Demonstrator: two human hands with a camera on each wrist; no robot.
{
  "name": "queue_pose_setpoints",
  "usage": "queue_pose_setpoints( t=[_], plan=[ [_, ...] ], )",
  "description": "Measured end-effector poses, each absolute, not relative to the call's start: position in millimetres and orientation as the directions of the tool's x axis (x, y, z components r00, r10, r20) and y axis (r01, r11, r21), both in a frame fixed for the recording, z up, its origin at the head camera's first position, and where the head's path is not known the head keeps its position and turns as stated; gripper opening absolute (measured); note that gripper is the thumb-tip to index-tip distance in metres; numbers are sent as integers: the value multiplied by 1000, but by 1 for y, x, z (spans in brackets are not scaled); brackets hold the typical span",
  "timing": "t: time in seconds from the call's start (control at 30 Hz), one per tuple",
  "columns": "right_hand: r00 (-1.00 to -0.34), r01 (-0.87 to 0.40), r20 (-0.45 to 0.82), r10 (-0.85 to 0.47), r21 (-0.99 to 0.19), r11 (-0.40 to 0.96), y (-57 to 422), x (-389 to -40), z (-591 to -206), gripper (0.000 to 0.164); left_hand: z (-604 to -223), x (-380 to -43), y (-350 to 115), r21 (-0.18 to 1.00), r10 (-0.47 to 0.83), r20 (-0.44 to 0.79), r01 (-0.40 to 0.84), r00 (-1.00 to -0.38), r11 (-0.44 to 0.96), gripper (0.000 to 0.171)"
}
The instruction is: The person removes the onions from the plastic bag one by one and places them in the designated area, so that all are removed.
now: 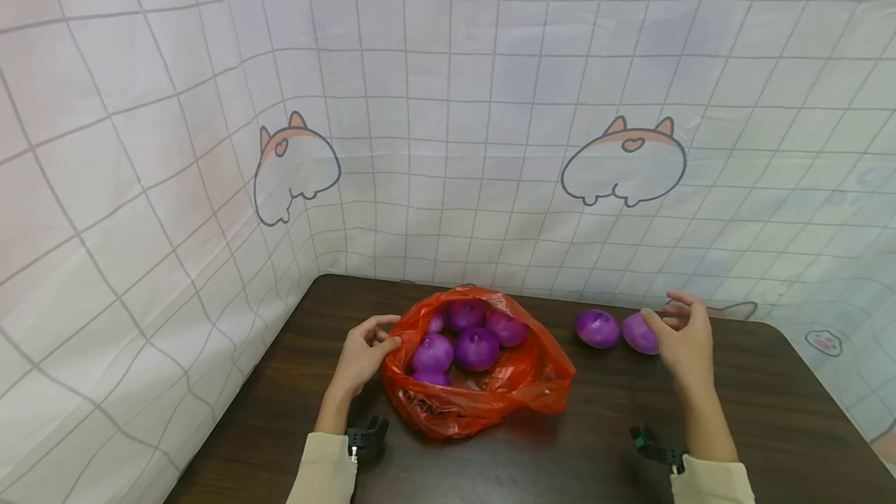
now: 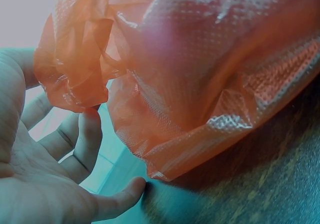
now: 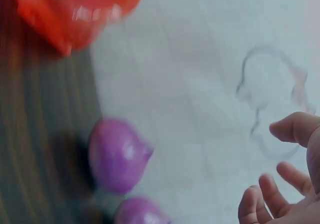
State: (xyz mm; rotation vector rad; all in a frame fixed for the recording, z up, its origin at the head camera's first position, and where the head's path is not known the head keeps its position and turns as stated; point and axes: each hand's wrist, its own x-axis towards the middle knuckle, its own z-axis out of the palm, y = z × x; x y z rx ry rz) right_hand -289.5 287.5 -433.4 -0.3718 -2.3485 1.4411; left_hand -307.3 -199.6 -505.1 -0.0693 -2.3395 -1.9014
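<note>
A red plastic bag lies open on the table with several purple onions inside it. My left hand is at the bag's left rim and pinches its edge. In the left wrist view the bag's crumpled edge hangs over the fingers, hiding the thumb tip. My right hand is raised at the right and holds nothing, its fingers loosely bent. From the head view it overlaps the right one of two loose onions; the other onion sits just left of it.
The dark wooden table ends at the back against a white gridded cloth with cartoon animals. That cloth also runs along the left side. Both loose onions sit to the right of the bag, near the table's back edge.
</note>
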Motion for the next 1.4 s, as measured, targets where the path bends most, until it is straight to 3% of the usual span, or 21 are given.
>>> queue_pose_setpoints(
  t=[0.27, 0.53, 0.9, 1.07, 1.4],
  plan=[
    [-927, -300, 373, 28, -786, 540, 222, -273, -410, 46, -505, -307, -199, 972, -32, 134, 125, -990, 200, 36],
    [-842, -539, 429, -329, -709, 455, 155, -269, -418, 36, -504, -307, -199, 971, -46, 129, 116, -991, 208, 35],
    [-821, -509, 278, -499, -753, 417, 87, -273, -459, 26, -505, -305, -199, 970, -48, 120, 107, -992, 217, 35],
    [-804, -527, 248, -541, -719, 454, 68, -278, -479, 26, -505, -305, -199, 970, -49, 124, 111, -991, 216, 35],
    [-743, -519, 112, -660, -720, 461, 64, -281, -484, 53, -505, -305, -199, 968, -42, 133, 121, -990, 219, 35]
  ],
)
